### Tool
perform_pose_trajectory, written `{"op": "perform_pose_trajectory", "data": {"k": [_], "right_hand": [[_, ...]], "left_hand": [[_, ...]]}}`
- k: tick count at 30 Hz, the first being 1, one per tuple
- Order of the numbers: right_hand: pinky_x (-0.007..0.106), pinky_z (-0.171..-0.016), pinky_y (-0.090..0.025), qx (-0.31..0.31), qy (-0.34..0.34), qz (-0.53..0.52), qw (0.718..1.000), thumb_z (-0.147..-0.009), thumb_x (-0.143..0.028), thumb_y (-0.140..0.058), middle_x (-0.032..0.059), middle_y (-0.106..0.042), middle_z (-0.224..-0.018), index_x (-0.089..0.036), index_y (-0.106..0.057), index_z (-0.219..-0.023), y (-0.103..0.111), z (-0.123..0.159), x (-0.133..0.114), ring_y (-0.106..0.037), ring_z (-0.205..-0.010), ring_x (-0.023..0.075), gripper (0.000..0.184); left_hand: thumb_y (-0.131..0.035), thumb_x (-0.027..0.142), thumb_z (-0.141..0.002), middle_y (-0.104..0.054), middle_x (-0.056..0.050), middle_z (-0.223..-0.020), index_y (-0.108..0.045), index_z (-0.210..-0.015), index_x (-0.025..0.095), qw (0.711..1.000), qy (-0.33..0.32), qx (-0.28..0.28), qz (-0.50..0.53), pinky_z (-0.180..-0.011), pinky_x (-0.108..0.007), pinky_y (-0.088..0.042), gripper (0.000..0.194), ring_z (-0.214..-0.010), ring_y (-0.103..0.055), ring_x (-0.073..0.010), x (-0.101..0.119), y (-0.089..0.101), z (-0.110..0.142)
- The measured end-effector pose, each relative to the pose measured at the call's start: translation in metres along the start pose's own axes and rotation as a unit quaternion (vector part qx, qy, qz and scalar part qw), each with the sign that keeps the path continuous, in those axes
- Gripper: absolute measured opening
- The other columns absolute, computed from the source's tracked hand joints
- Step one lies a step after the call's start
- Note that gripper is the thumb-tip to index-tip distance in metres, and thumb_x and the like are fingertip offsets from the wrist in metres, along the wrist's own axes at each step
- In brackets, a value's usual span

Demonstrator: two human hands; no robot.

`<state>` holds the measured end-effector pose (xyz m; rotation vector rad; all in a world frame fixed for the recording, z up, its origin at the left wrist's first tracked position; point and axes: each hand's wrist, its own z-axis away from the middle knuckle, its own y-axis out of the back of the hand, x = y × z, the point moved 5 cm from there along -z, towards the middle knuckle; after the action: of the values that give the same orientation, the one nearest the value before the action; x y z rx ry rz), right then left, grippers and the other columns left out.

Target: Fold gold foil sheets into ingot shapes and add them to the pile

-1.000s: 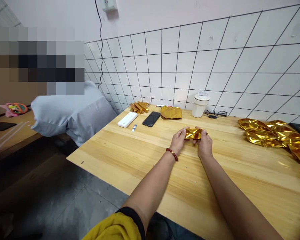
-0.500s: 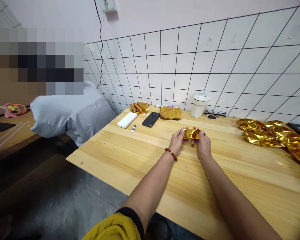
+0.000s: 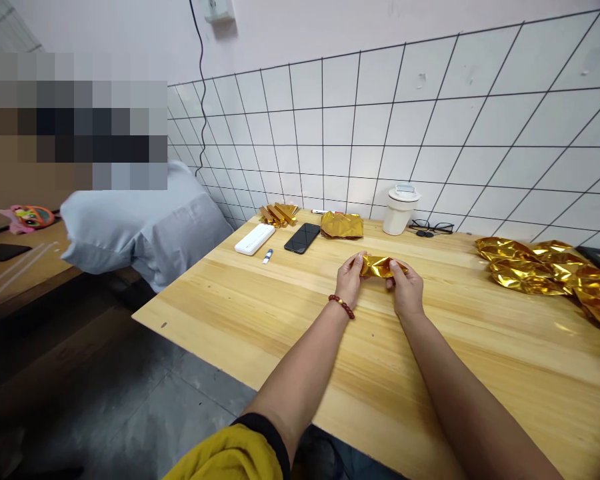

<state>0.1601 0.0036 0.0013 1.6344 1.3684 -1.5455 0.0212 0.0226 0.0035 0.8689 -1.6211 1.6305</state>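
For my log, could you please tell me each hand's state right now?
Left hand: closed, holding the gold foil piece.
Right hand: closed, holding the same piece.

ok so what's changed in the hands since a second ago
The gold foil piece and the left hand have shifted slightly left; the right hand's thumb has also moved left. Nothing was let go: both hands still hold the foil. The black phone and white cup stayed put.

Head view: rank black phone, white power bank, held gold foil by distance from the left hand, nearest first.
1. Held gold foil: gripped by the left hand, at its right.
2. Black phone: beyond the hand, to its left.
3. White power bank: farther left, past the phone.
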Motion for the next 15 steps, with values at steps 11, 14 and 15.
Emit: {"op": "perform_pose_trajectory", "data": {"k": [11,14,15], "right_hand": [[0.024,-0.042,-0.041,0.053,-0.041,-0.018,0.998,-0.063,-0.049,-0.079,-0.0011,-0.068,-0.072,-0.019,-0.061,-0.086,0.004,-0.004,0.005,-0.05,-0.042,0.0083,0.042],[0.024,-0.043,-0.041,0.014,-0.032,0.025,0.999,-0.069,-0.056,-0.076,-0.0019,-0.066,-0.066,-0.019,-0.062,-0.085,0.0,0.0,0.002,-0.049,-0.042,0.0091,0.043],[0.024,-0.044,-0.041,-0.008,-0.027,0.043,0.999,-0.071,-0.059,-0.073,-0.0024,-0.064,-0.062,-0.018,-0.063,-0.085,-0.002,0.002,0.001,-0.05,-0.042,0.0096,0.044]], "left_hand": [[-0.091,0.024,-0.056,-0.07,-0.011,-0.108,-0.066,-0.103,0.014,0.995,0.05,-0.085,0.017,-0.096,-0.038,-0.048,0.054,-0.097,-0.066,-0.0198,-0.009,-0.011,0.004],[-0.088,0.031,-0.062,-0.072,-0.01,-0.098,-0.07,-0.094,0.013,0.994,0.041,-0.102,-0.001,-0.097,-0.038,-0.047,0.04,-0.093,-0.067,-0.0196,-0.011,-0.013,0.004],[-0.086,0.034,-0.064,-0.073,-0.009,-0.096,-0.071,-0.093,0.014,0.995,0.037,-0.09,0.005,-0.096,-0.038,-0.048,0.038,-0.092,-0.067,-0.0192,-0.011,-0.011,0.004]]}}
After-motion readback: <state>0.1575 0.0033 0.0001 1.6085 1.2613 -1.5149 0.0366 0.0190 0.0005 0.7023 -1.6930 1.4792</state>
